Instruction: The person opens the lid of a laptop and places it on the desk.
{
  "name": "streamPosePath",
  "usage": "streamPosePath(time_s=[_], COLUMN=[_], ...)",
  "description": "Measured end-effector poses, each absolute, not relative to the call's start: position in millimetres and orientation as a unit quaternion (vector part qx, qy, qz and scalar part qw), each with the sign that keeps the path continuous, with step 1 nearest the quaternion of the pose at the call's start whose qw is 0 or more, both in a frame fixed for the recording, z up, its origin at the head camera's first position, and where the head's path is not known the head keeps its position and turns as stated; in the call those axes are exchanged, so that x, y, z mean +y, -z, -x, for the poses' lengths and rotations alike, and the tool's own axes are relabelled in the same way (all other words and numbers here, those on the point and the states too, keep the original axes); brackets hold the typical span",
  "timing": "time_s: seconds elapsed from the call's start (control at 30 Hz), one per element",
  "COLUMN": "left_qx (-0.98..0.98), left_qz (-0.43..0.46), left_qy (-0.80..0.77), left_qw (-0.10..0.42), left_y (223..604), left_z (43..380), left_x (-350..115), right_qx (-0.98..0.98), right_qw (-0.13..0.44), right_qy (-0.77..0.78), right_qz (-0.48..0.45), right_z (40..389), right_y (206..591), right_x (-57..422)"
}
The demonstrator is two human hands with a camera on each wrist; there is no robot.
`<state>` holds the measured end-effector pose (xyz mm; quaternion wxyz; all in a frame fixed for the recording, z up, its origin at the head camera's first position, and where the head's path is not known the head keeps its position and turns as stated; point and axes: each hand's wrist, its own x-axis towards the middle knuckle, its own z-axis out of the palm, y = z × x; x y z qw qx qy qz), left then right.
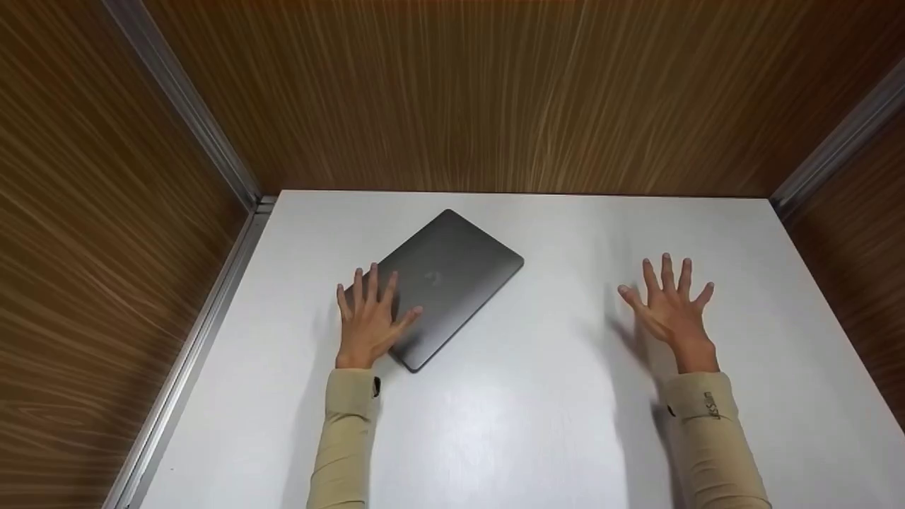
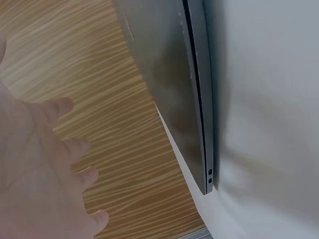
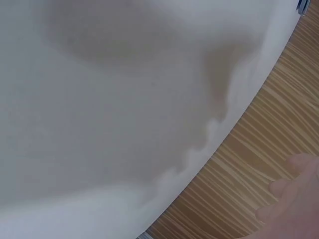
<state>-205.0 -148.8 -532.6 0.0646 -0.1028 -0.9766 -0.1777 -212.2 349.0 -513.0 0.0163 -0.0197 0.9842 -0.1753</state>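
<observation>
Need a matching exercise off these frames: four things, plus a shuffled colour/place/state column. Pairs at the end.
Things
1. Laptop
2. Right hand
3. Back panel
4. Left hand

Place, colour or state
A. Brown with wood grain
B. Fingers spread, partly over the laptop
C. Closed, dark grey, lying at an angle
D. Fingers spread over the white tabletop, clear of the laptop

Pairs
1-C, 2-D, 3-A, 4-B
</observation>
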Motion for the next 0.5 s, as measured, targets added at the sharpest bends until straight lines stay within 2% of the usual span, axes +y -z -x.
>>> streamPosePath(time_s=[0.13,0.37,0.5], left_qx=[-0.976,-0.97,-0.967], left_qz=[0.108,0.134,0.139], left_qy=[0.167,0.132,0.129], left_qw=[0.089,0.156,0.169], left_y=[533,532,533], left_z=[202,197,193], left_x=[-149,-147,-146], right_qx=[0.982,0.964,0.952], right_qw=[-0.003,-0.132,-0.171], right_qy=[0.183,0.182,0.186], right_qz=[0.04,0.14,0.172], right_z=[214,225,233], right_y=[514,517,518], right_x=[348,336,327])
